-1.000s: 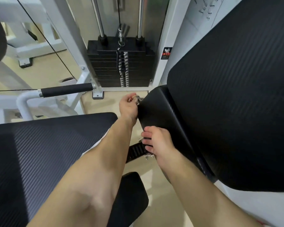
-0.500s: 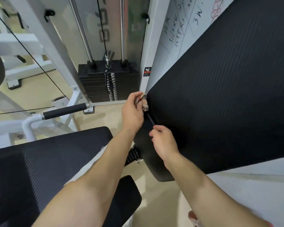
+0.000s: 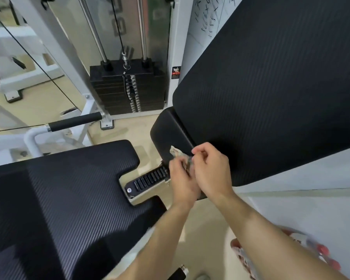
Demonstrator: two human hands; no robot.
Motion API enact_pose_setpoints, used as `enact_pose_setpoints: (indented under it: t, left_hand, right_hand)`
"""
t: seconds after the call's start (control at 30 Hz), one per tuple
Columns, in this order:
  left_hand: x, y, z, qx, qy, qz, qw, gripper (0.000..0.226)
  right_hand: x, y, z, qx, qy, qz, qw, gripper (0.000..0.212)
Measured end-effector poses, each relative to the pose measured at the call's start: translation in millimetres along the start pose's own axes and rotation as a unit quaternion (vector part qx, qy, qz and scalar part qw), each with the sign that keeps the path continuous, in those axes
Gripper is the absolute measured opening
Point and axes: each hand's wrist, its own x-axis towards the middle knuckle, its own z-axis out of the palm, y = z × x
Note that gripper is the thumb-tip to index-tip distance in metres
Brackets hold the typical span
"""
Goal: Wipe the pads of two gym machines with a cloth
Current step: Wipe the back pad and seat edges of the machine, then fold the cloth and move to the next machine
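Just right of frame centre, left hand (image 3: 183,178) and right hand (image 3: 210,172) pinch a small pale crumpled cloth (image 3: 177,153) beside the large black ribbed pad (image 3: 271,98). Bunched so small, it may slip free.

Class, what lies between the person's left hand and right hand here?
A small crumpled cloth lies there, pinched by both the left hand and the right hand; the head view shows it.

The beige floor (image 3: 137,136) carries the white machine frame (image 3: 49,35), whose bolted foot plate (image 3: 107,124) sits flat on it. 1 more white foot (image 3: 13,97) rests on it at far left.
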Motion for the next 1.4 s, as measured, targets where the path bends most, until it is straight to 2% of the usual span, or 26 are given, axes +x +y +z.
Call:
enact_pose_setpoints:
  t: [0.13, 0.23, 0.3, 0.37, 0.5, 0.57, 0.63, 0.7, 0.8, 0.83, 0.9, 0.97, 1.03, 1.1, 1.17, 1.2, 1.27, 1.33, 1.4]
  left_hand:
    - [98, -3, -10, 0.028, 0.120, -0.051, 0.991, 0.017]
    - [98, -20, -6, 0.049, 0.133, -0.029, 0.989, 0.027]
    - [58, -39, 2, 0.064, 0.109, -0.033, 0.991, 0.021]
    - [8, -55, 7, 0.079, 0.054, -0.072, 0.993, 0.003]
    - [-61, -75, 10, 0.082, -0.043, -0.097, 0.991, 0.012]
    - [-71, -65, 2, 0.080, -0.084, -0.116, 0.987, 0.008]
    - [-76, -45, -9, 0.038, -0.083, -0.130, 0.987, 0.002]
    - [-88, -17, -19, 0.001, -0.066, -0.137, 0.988, 0.008]
    - [-120, 27, -31, -0.055, -0.044, -0.122, 0.990, 0.014]
    - [-132, 42, -36, -0.079, -0.043, -0.124, 0.988, 0.016]
    - [-156, 69, -51, -0.153, -0.076, -0.153, 0.973, 0.024]
    - [-176, 91, -65, -0.240, -0.127, -0.182, 0.945, 0.033]
    - [-193, 117, -81, -0.270, -0.166, -0.187, 0.930, 0.031]
    - [-206, 141, -98, -0.269, -0.197, -0.166, 0.928, 0.029]
    - [-214, 163, -110, -0.222, -0.203, -0.133, 0.944, 0.026]
    - [-221, 179, -121, -0.161, -0.197, -0.112, 0.961, 0.023]
    - [-227, 202, -141, -0.021, -0.185, -0.071, 0.980, 0.017]
    - [-231, 223, -161, 0.082, -0.206, -0.036, 0.974, 0.016]
    - [-236, 238, -183, 0.128, -0.221, -0.018, 0.967, 0.019]
  right_hand:
    - [-9, 25, 25, -0.037, -0.005, -0.027, 0.999, 0.017]
    - [-15, 42, 37, -0.033, 0.005, -0.022, 0.999, 0.018]
    - [-19, 50, 41, -0.032, -0.003, -0.029, 0.999, 0.017]
    - [-25, 54, 40, -0.019, -0.009, -0.020, 1.000, 0.016]
    - [-35, 64, 24, -0.039, 0.001, -0.019, 0.999, 0.017]
    - [-45, 69, 10, -0.050, -0.010, -0.028, 0.998, 0.017]
    - [-58, 71, -8, -0.061, -0.027, -0.030, 0.997, 0.017]
    - [-76, 74, -28, -0.091, -0.043, -0.031, 0.994, 0.023]
    - [-105, 73, -59, -0.133, -0.064, -0.022, 0.989, 0.049]
    - [-115, 72, -70, -0.113, -0.076, -0.016, 0.991, 0.059]
    - [-136, 64, -95, 0.008, -0.124, 0.024, 0.992, 0.075]
    - [-155, 55, -115, 0.123, -0.166, 0.040, 0.978, 0.075]
    - [-171, 42, -129, 0.140, -0.158, 0.020, 0.977, 0.071]
    - [-187, 22, -140, 0.145, -0.138, 0.007, 0.980, 0.072]
    - [-197, 4, -147, 0.143, -0.129, -0.010, 0.981, 0.053]
    - [-206, -8, -152, 0.121, -0.119, -0.021, 0.985, 0.041]
    - [-226, -32, -160, 0.071, -0.089, -0.041, 0.993, 0.031]
    - [-244, -54, -163, 0.051, -0.065, -0.042, 0.996, 0.026]
    - [-262, -76, -163, 0.043, -0.051, -0.033, 0.997, 0.020]
